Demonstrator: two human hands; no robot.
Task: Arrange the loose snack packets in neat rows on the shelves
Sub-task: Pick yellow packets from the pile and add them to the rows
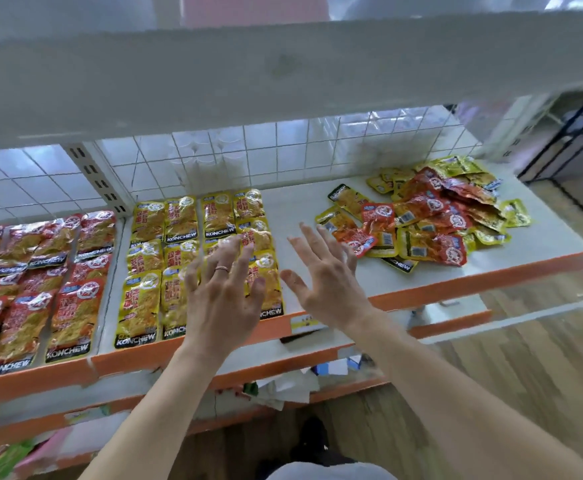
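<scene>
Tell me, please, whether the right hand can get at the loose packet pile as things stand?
Probably yes: the open right hand hovers at the left edge of the packet pile, which nothing covers.

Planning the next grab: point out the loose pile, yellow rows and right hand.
loose pile (432,218), head view, red packet mid-heap.
yellow rows (146,254), head view, left column's middle packet.
right hand (331,285), head view, back of hand.

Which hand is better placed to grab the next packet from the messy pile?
The right hand, probably: it hovers open, nearest the loose pile, while the left hand is over the tidy yellow rows, farther from the pile.
</scene>
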